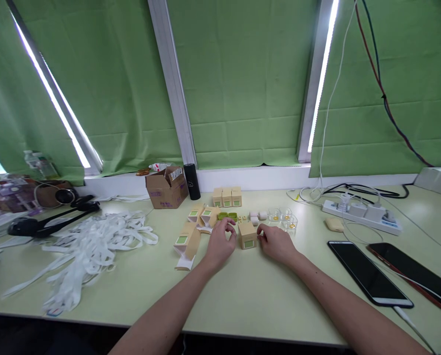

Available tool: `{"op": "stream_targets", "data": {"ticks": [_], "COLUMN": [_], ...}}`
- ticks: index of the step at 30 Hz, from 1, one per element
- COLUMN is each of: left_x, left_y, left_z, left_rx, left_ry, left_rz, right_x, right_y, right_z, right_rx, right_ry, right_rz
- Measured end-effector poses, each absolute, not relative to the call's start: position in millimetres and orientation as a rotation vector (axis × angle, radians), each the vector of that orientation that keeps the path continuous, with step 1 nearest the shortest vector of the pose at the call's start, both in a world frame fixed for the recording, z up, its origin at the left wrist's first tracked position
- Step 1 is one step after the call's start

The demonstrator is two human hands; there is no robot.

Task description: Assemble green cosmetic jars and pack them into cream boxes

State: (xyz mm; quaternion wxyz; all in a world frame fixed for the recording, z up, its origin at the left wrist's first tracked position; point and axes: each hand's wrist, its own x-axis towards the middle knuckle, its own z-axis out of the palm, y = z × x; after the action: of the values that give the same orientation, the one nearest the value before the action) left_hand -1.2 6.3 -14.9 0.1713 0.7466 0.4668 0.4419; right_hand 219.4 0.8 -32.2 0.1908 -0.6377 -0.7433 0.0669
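One small kraft box (247, 235) with a green panel stands on the tabletop (228, 305) between the left hand (221, 242) and the right hand (276, 241); the left grip is curved, its thumb and forefinger apart; the right hand is curled just beside the box, and whether its grip is together or touches the cardboard I cannot tell; close behind the left fingertips sit green containers (227, 216), with small yellowish pieces (241, 218) beside them; farther right come pale rounded pieces (258, 216) and a cluster of clear cups (290, 224), near the right hand; three more kraft boxes (227, 197) stand in a row behind; to the left, kraft boxes with open flaps (189, 236) lie tilted near the left hand, crowding that side; a heap of white straps (94, 241) spreads over the left of the tabletop, a brown carton (166, 189) and a black cylinder (192, 181) stand near the wall; on the right, a beige case (334, 225) lies in front of a white power strip (361, 217) with plugs in it, and two phones (368, 271) lie near the right forearm, a white cable crossing one of them.
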Motion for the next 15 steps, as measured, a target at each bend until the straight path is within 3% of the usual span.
{"op": "stream_targets", "data": {"ticks": [15], "left_x": [-8.8], "left_y": [15.1], "left_z": [-13.0], "left_rx": [2.018], "left_ry": [1.722], "left_rz": [1.155], "right_x": [226.5], "right_y": [-4.9], "right_z": [-16.2], "right_rx": [-1.192], "right_ry": [-2.023], "right_rz": [0.437]}}
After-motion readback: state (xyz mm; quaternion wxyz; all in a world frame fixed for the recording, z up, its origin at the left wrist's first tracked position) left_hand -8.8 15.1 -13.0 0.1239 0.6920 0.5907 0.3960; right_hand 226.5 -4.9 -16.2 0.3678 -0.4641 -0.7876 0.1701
